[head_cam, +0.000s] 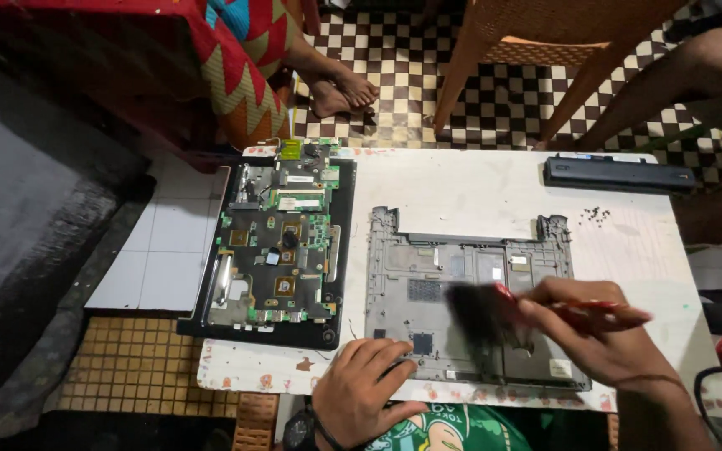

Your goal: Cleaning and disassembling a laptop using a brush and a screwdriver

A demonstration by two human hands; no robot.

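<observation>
Now I am brushing dust off the grey laptop cover (461, 276) on the white table (461, 184). My right hand (595, 330) grips a red-handled brush (482, 313), its dark bristles blurry over the cover's middle. My left hand (361, 388) presses flat on the cover's near edge, holding nothing. The green circuit board (282, 242) lies just left. Next, I think, comes gentle sweeping toward the corners.

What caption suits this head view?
Right hand sweeps a brush over a grey laptop shell steadied by the left hand.
</observation>
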